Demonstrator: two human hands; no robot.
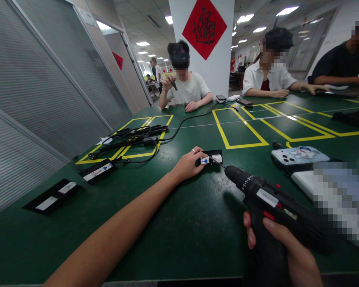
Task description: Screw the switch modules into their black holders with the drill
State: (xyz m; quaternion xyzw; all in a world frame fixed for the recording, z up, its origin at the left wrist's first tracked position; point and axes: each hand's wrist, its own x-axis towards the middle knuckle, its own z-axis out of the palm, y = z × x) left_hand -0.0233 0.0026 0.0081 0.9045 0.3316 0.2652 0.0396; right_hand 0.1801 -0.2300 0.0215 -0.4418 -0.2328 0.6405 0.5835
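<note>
My left hand point(190, 164) rests on the table with its fingers closed together over the left end of a small black plate point(217, 152). A white strip point(204, 160) with a blue mark shows at the fingertips; what they pinch is too small to make out. In my right hand point(293, 243) is a black cordless drill point(265, 199), gripped by its handle. Its thin bit point(219, 162) points left and away from me, its tip close to my left fingertips. Whether the tip touches anything cannot be told.
Two more black plates with white strips, a nearer one point(52, 196) and a farther one point(97, 171), lie left. Beyond them are tangled black cables point(137, 137). A phone point(300, 154) and a white object point(305, 181) lie right. Several people sit around the green table point(167, 223).
</note>
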